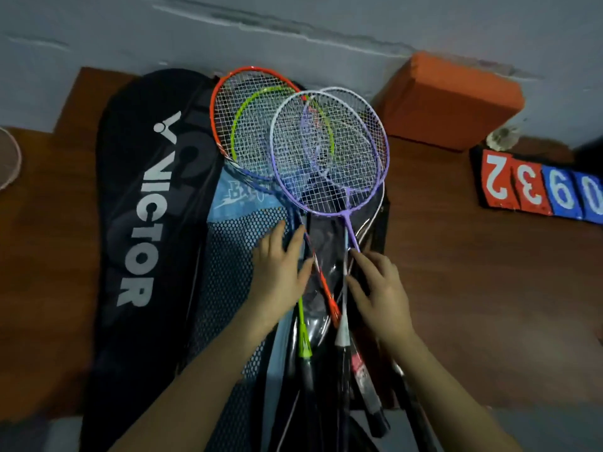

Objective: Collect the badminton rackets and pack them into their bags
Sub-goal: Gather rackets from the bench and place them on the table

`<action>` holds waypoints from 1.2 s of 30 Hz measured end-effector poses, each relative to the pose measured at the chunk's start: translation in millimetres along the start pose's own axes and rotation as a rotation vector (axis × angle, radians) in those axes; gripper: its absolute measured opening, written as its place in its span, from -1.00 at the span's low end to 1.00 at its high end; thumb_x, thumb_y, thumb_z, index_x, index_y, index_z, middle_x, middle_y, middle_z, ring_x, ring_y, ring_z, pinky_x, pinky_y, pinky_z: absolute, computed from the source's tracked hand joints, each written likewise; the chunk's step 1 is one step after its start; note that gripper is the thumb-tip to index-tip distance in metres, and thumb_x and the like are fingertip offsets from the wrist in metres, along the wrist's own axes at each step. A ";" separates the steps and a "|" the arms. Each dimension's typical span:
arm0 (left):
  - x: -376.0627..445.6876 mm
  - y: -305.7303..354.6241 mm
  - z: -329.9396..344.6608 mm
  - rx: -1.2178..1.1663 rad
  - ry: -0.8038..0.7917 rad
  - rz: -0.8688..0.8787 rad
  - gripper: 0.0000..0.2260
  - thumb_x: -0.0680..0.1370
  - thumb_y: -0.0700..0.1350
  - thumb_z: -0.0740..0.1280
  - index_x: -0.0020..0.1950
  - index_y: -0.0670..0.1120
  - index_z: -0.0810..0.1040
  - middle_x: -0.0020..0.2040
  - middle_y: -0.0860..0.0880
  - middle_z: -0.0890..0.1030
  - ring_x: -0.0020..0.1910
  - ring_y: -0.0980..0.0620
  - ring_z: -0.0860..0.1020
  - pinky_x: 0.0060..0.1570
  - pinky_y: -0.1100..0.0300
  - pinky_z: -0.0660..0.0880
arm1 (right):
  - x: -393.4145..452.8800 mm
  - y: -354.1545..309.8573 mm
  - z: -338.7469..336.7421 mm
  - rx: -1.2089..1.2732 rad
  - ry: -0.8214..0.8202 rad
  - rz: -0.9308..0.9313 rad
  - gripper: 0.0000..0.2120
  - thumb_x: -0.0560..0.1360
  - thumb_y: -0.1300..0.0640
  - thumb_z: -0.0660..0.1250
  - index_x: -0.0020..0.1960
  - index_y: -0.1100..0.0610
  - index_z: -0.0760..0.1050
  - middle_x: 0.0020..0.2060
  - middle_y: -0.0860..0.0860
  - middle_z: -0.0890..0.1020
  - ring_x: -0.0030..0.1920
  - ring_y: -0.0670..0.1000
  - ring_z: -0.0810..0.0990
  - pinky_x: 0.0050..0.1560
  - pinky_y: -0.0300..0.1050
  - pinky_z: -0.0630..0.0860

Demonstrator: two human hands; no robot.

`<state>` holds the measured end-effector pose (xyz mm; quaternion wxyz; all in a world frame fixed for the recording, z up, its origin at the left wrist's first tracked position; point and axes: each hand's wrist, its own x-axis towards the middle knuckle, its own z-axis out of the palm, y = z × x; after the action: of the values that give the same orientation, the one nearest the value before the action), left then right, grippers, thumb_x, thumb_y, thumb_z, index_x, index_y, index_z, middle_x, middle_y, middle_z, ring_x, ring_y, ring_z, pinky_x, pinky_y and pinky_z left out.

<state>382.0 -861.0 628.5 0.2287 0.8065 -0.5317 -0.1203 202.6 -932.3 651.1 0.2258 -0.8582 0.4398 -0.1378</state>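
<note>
Nearest the camera, the black-wrapped racket handles (339, 386) are bunched together at the bottom of the pile. Just above them the left hand (280, 272) is laid flat with fingers spread, palm down on the blue mesh racket cover (228, 256), fingertips touching the thin shafts, nothing pinched. The right hand (378, 285) is loosely curled with fingertips pressed on the lilac and white shafts; whether anything is actually gripped can't be told. Further up, the racket heads are fanned over each other: the lilac-framed racket (329, 151) on top, a white-framed one (355, 96) behind it, then the lime-green framed racket (248, 125) and the orange-red framed racket (225, 89). Left of the pile, the big black VICTOR racket bag (143, 203) is lying on the brown wooden floor (456, 288). Far right, an orange block (450, 99) and a red-and-blue flip scoreboard (538, 187) are seen by the wall.
</note>
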 end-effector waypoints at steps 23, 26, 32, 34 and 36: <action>-40.4 11.5 10.6 -0.093 -0.107 -0.045 -0.48 0.48 0.12 0.11 0.30 -0.16 0.46 0.29 -0.19 0.44 0.24 -0.19 0.40 0.21 -0.08 0.34 | 6.9 -10.8 22.7 0.051 0.073 0.059 -0.62 0.55 0.12 0.26 0.36 0.13 0.40 0.02 0.06 0.55 0.04 0.10 0.48 -0.12 -0.06 0.46; -41.9 12.0 5.3 -0.036 -0.129 -0.017 -0.50 0.46 0.12 0.13 0.25 -0.15 0.50 0.26 -0.19 0.48 0.17 -0.21 0.46 0.13 -0.08 0.39 | 8.7 -6.7 23.0 -0.070 0.037 0.051 -0.54 0.55 0.02 0.22 0.40 0.17 0.35 0.02 0.18 0.54 -0.02 0.22 0.46 -0.09 0.06 0.47; -49.8 24.7 -6.7 0.039 -0.096 0.014 -0.53 0.44 0.07 0.16 0.19 -0.21 0.54 0.20 -0.22 0.53 0.08 -0.21 0.52 0.03 -0.06 0.43 | 11.2 3.5 5.9 -0.192 -0.091 0.069 -0.50 0.59 -0.01 0.14 0.48 0.11 0.17 0.22 0.26 0.42 0.10 0.30 0.39 0.11 0.11 0.34; -54.2 36.8 -12.0 0.056 -0.090 0.005 -0.53 0.43 0.06 0.14 0.17 -0.22 0.53 0.19 -0.23 0.53 0.08 -0.22 0.52 0.04 -0.07 0.43 | 3.8 4.0 -7.2 -0.158 -0.067 0.036 -0.52 0.58 0.04 0.17 0.47 0.11 0.20 0.20 0.25 0.43 0.08 0.30 0.41 0.08 0.12 0.36; -61.1 53.7 -17.6 0.057 -0.088 -0.008 -0.49 0.43 0.08 0.08 0.21 -0.22 0.51 0.21 -0.23 0.51 0.13 -0.23 0.49 0.10 -0.08 0.38 | -9.5 6.1 -23.8 -0.111 -0.040 0.002 -0.57 0.56 0.08 0.20 0.42 0.13 0.29 0.14 0.23 0.46 0.06 0.30 0.43 0.03 0.11 0.39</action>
<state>321.8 -818.7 667.4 0.1817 0.8088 -0.5411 -0.1416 182.6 -934.0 668.1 0.1870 -0.8716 0.4428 -0.0958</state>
